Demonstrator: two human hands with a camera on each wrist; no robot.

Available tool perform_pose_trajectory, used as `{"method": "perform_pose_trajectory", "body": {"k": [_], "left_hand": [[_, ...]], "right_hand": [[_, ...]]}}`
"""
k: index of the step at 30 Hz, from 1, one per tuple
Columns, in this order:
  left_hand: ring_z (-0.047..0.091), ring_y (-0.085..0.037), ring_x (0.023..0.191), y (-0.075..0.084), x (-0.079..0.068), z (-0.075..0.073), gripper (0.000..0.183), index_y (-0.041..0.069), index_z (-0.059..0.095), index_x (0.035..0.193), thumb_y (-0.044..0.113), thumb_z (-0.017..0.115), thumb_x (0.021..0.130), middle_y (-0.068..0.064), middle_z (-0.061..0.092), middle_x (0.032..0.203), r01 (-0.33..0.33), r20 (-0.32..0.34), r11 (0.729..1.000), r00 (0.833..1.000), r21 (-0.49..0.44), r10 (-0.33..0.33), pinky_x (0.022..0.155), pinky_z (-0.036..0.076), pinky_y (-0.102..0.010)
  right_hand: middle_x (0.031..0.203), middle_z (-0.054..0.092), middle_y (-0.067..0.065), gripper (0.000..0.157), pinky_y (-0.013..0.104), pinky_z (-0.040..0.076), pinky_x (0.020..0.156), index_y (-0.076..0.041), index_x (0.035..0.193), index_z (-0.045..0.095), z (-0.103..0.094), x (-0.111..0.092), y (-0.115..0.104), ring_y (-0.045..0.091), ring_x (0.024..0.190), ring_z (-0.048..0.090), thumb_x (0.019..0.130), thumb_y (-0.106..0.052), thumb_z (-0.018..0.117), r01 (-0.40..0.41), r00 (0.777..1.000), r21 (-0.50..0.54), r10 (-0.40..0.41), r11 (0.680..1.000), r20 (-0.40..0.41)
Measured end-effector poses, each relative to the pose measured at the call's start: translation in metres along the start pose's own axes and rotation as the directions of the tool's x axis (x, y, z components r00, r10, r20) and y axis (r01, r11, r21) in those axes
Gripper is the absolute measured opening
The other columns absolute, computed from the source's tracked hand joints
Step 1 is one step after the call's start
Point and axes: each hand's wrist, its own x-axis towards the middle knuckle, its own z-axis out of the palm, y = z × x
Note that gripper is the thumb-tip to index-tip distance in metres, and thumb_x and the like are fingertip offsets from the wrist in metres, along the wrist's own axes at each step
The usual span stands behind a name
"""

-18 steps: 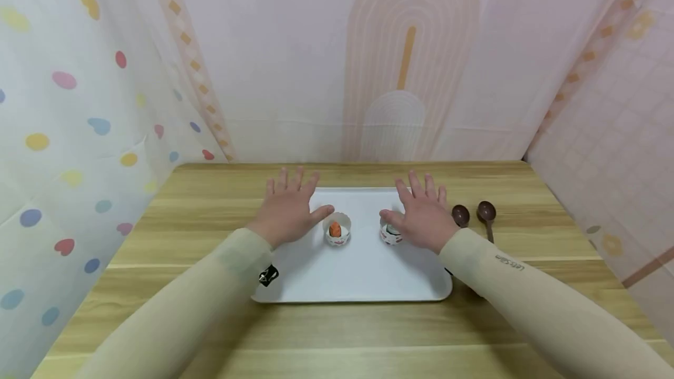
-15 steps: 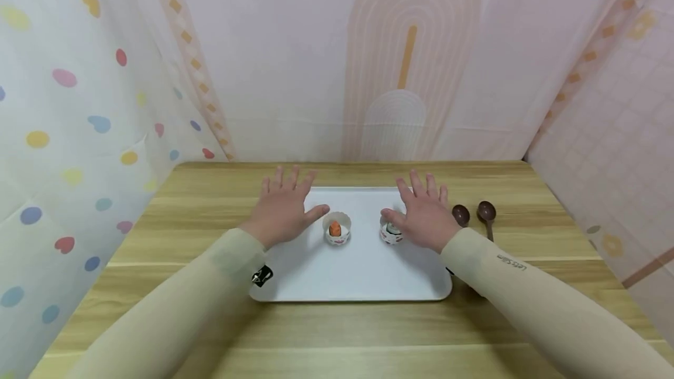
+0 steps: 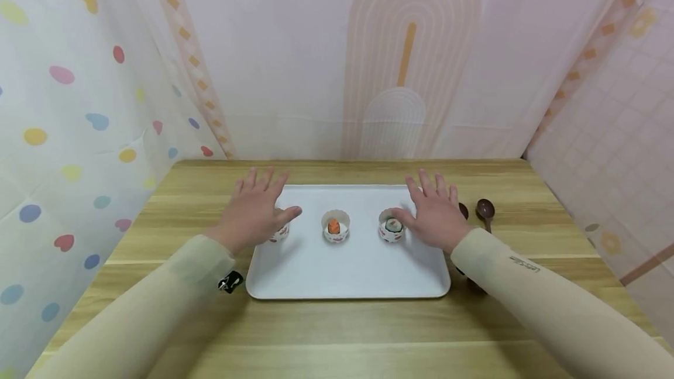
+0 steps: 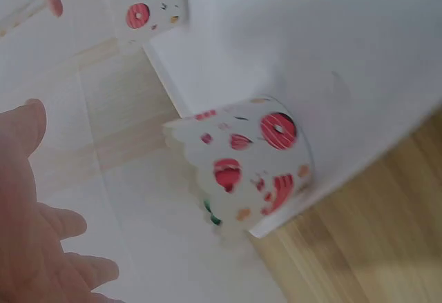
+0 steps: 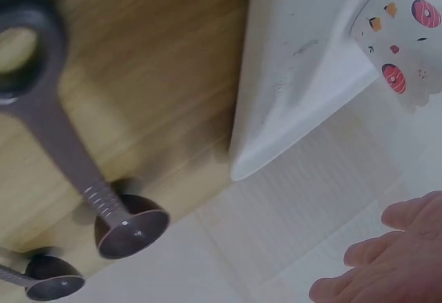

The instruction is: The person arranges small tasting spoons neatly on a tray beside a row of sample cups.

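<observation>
The worktop (image 3: 337,332) carries a white tray (image 3: 342,276). Over its ends hover my left hand (image 3: 250,215) and right hand (image 3: 438,218), fingers (image 5: 369,249) spread, gripping nothing. Brown scoops (image 3: 485,209) lie to its right. Three paper cups (image 3: 336,238) stand in it: the middle one holds an orange piece (image 3: 334,226), the right a round slice (image 3: 393,225); the left is too hidden to tell.

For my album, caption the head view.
Left hand and right hand spread at either end of a tray with three cups, spoons at right.

Behind the wood-grained tabletop (image 3: 337,329) hangs a pale curtain (image 3: 284,63) printed with pinkish arches (image 3: 368,45); left of the tabletop, a colourfully dotted sheet (image 3: 74,145); right of it, a gridded sheet (image 3: 616,145).
</observation>
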Motion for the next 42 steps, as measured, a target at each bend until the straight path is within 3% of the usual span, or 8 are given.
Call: {"method": "perform_pose_trajectory", "body": {"k": [19,29,42], "left_hand": [[0.006,-0.064,0.156,-0.026,-0.033,0.001,0.083,0.014,0.022,0.169,0.057,0.054,0.105,-0.033,0.019,0.171,-0.022,-0.009,1.000,1.000,-0.009,0.022,0.123,0.008,-0.079],[0.010,-0.066,0.154,-0.041,-0.055,0.009,0.090,0.002,0.025,0.167,0.062,0.051,0.105,-0.035,0.021,0.170,-0.027,0.026,0.999,0.999,0.046,0.026,0.121,0.012,-0.081],[0.014,-0.067,0.152,-0.050,-0.075,0.021,0.089,0.004,0.025,0.166,0.059,0.057,0.103,-0.036,0.022,0.169,-0.040,0.072,0.997,0.997,0.061,0.036,0.120,0.014,-0.081]], "right_hand": [[0.176,0.006,0.027,0.085,0.079,0.002,0.123,-0.007,0.169,0.019,-0.007,-0.017,0.022,0.056,0.160,-0.002,0.108,-0.061,0.044,0.001,1.000,-0.051,-0.002,0.999,-0.019],[0.175,0.004,0.029,0.086,0.081,0.003,0.121,-0.005,0.169,0.017,-0.008,-0.023,0.031,0.059,0.159,-0.003,0.109,-0.060,0.042,0.016,1.000,-0.058,-0.017,0.998,-0.012],[0.174,0.001,0.031,0.083,0.081,0.000,0.121,-0.004,0.169,0.017,-0.012,-0.029,0.043,0.060,0.158,-0.007,0.110,-0.054,0.046,0.003,1.000,-0.026,-0.003,1.000,0.009]]}}
